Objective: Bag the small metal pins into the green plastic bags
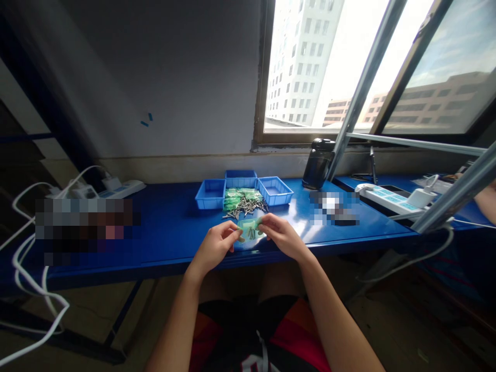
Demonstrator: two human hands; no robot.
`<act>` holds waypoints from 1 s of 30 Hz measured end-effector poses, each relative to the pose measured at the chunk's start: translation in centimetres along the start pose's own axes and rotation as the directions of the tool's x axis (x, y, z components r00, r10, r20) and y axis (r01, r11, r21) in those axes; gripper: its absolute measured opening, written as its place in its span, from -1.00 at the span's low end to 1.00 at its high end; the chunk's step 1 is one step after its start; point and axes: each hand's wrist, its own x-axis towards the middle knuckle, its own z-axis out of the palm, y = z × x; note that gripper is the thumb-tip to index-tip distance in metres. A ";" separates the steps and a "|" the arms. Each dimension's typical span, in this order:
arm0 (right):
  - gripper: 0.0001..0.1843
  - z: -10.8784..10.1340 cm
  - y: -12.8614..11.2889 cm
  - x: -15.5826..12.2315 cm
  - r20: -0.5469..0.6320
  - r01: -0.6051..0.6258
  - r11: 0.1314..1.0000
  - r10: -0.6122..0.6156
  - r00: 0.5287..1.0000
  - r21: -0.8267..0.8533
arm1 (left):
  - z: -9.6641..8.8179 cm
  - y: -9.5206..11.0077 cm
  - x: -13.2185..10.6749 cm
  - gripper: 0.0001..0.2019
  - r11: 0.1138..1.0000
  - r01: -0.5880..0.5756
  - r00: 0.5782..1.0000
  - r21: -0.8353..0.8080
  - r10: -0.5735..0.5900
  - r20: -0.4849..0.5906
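Observation:
Between my two hands a small clear green-tinted plastic bag point(251, 231) is stretched flat, with several dark metal pieces showing inside it. My left hand point(220, 242) pinches its left side between thumb and fingers. At the opposite side my right hand point(282, 235) pinches it in the same way. Just beyond the bag lies a loose pile of metal screws or pins point(248, 204) on the blue table point(170, 222). Behind and left of the pile are more green plastic bags point(237, 196), partly covered by the metal pieces.
Blue plastic bins point(211, 195) stand around the pile, one on the right point(276, 191) and one behind point(241, 175). A black bottle point(318, 164) is by the window. Power strips point(391, 196) and white cables point(27, 263) lie at the sides. A metal frame post point(362, 77) rises at right.

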 end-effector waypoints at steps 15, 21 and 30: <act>-0.70 -0.1 0.2 0.7 -0.080 -0.020 0.995 0.013 0.997 -0.095 | -0.1 0.1 0.0 -0.71 1.000 -0.021 0.999 0.004 0.021 0.047; -0.66 0.2 -1.0 0.4 0.109 0.034 0.986 -0.016 0.994 -0.165 | -0.1 0.5 0.0 -0.70 0.988 -0.134 0.985 0.080 0.123 0.121; -0.68 0.0 -0.2 0.3 0.065 0.000 0.998 0.003 0.998 -0.057 | -0.1 -0.3 0.4 -0.63 0.999 -0.021 0.999 0.037 0.022 -0.025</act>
